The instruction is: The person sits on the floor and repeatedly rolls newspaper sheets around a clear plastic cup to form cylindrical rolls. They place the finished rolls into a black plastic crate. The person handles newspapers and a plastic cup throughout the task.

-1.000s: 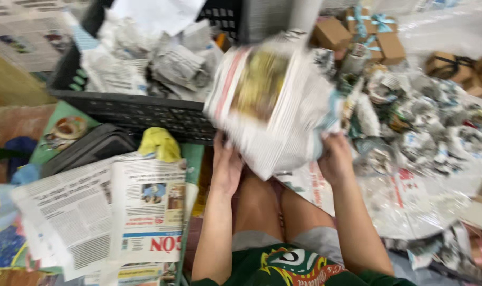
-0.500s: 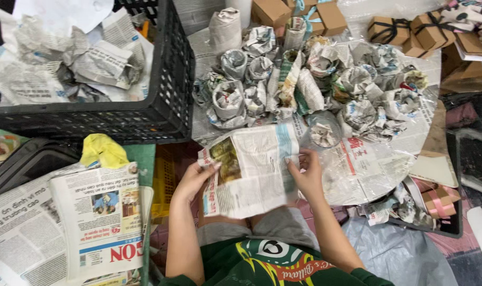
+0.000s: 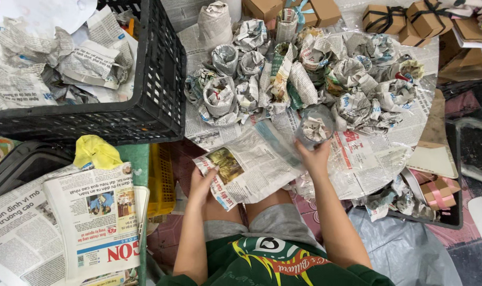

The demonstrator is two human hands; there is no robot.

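Observation:
A folded newspaper sheet [image 3: 251, 169] lies across my lap and knees. My left hand [image 3: 201, 184] grips its near left edge beside a colour photo. My right hand [image 3: 314, 156] reaches forward and closes around a clear glass cup [image 3: 315, 126] stuffed with crumpled newspaper, standing at the near edge of the low table. Beyond the cup, several newspaper-wrapped cups [image 3: 304, 74] stand packed together on the table.
A black plastic crate [image 3: 156, 100] with crumpled newspaper stands at the left. A stack of newspapers [image 3: 82, 222] lies at lower left, with a yellow cloth [image 3: 95, 152] above it. Brown ribboned gift boxes [image 3: 399, 18] sit at the back, more boxes [image 3: 437, 188] at right.
The newspaper sheet came down from in front of me onto my lap. My right hand left the sheet and moved forward onto the stuffed glass cup; my left hand stayed on the sheet.

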